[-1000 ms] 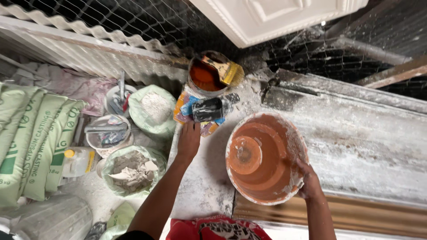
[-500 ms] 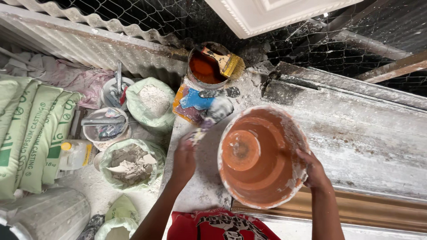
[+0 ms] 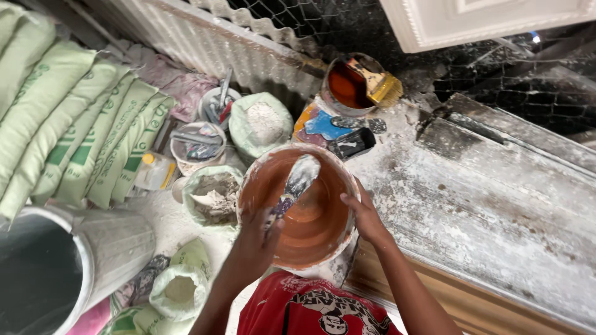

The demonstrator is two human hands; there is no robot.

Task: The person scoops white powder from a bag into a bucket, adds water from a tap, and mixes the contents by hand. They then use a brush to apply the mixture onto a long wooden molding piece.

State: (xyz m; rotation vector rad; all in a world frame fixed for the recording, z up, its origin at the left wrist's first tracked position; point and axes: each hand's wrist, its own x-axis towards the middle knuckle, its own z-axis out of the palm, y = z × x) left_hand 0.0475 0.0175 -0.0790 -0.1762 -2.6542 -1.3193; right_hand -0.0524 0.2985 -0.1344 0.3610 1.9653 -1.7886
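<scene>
Well left of the left hand [image 3: 259,231]: a row of pale green printed sacks [image 3: 74,130], stacked leaning, green block markings on them, text not copied. Nearer that hand, a small clear bottle with a yellow cap [image 3: 151,170] lying by the sacks.

Left hand is closed around the handle of a flat metal putty knife [image 3: 297,182], blade white-smeared, angled up and away from the hand inside the round orange clay-coloured bowl [image 3: 302,205]. Right hand [image 3: 364,217] grips the bowl's right rim, fingers curled over the edge, thumb inside. Bowl sits between both hands, at the edge of the white dusty plaster-covered workbench [image 3: 472,205]; inside looks wet orange, contents otherwise unclear.

Just left of the left hand: open green bag of grey-white lumpy powder [image 3: 211,197]. Beyond it, a white plastic tub holding tools [image 3: 197,146], another tub with tools [image 3: 218,102], and a tied-open green bag of white powder [image 3: 261,123]. Beyond the bowl: a round tin of dark red-brown liquid [image 3: 347,85] with a yellow-handled brush across it, and a small black box [image 3: 351,143]. Below-left of the left hand: a big grey metal bucket [image 3: 68,260], and a small open green bag [image 3: 180,288].
</scene>
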